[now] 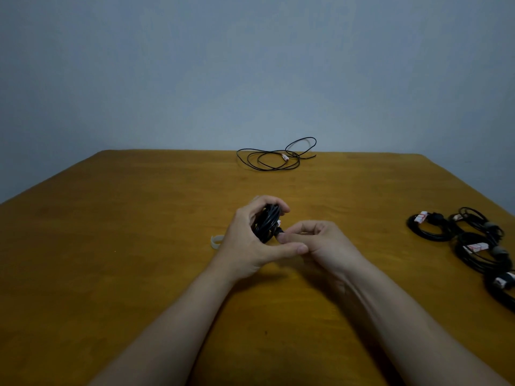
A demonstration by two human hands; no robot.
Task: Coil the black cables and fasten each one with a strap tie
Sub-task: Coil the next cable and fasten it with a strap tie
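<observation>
**Head view: coil gathered, strap not yet on**

The left hand (250,243) gripped a tight black cable coil (266,222) above the table's (139,246) middle; the right hand (320,238) pinched its plug end. The next move likely called for fetching the pale strap tie (217,242) beside the left hand. The coil looked compact, a white tag showing.

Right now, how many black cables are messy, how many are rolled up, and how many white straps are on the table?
Loose black cable, uncoiled at the far edge: 1
Black cable coil, gripped by the left hand and pinched by the right hand: 1
Tied black cable coils at the right: 4
White strap tie: 1
Total: 7
</observation>
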